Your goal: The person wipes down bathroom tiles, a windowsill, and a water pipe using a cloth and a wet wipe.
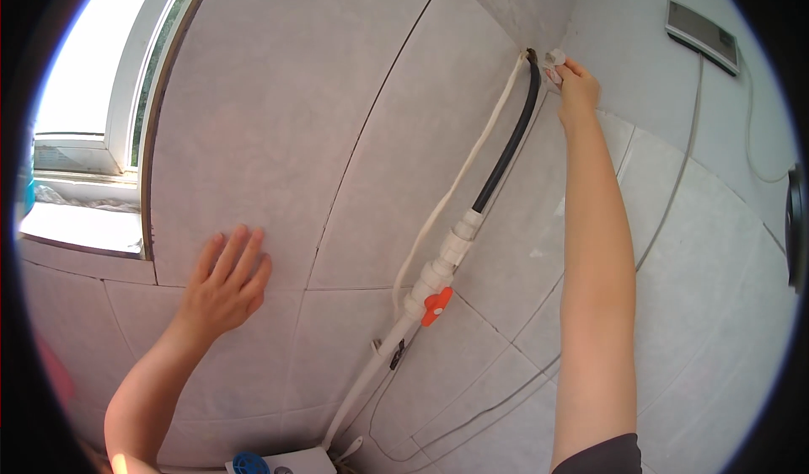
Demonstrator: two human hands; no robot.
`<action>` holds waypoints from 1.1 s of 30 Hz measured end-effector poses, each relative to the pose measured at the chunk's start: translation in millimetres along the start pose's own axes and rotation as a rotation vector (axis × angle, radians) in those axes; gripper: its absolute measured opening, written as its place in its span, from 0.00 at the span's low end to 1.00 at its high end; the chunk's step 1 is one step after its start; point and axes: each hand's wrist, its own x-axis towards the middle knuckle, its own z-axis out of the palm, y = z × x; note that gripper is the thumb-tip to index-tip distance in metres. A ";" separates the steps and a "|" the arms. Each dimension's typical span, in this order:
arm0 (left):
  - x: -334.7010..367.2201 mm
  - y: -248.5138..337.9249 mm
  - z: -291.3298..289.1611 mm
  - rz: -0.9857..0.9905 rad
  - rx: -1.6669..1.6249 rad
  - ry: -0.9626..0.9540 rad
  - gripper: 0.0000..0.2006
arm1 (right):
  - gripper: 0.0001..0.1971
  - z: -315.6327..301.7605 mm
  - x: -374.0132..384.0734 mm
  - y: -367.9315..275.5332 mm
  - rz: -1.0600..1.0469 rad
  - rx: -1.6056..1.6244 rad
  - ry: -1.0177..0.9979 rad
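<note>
White fitting (555,57) at right hand (577,86) fingertips

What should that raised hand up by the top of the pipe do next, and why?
Probably press the small white piece against the wall beside the black hose. The right hand pinches it at the hose's top end, while the left hand lies flat on the tiled wall, bracing.

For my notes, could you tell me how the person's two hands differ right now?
The left hand lies flat and open on the wall tile; the right hand reaches high to the corner, fingers pinching a small white fitting by the black hose. Both are bare.
</note>
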 end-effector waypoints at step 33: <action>-0.3 0.6 -1.3 -0.003 -0.034 -0.005 0.17 | 0.12 16.9 -35.3 -28.3 -0.145 -0.461 -0.417</action>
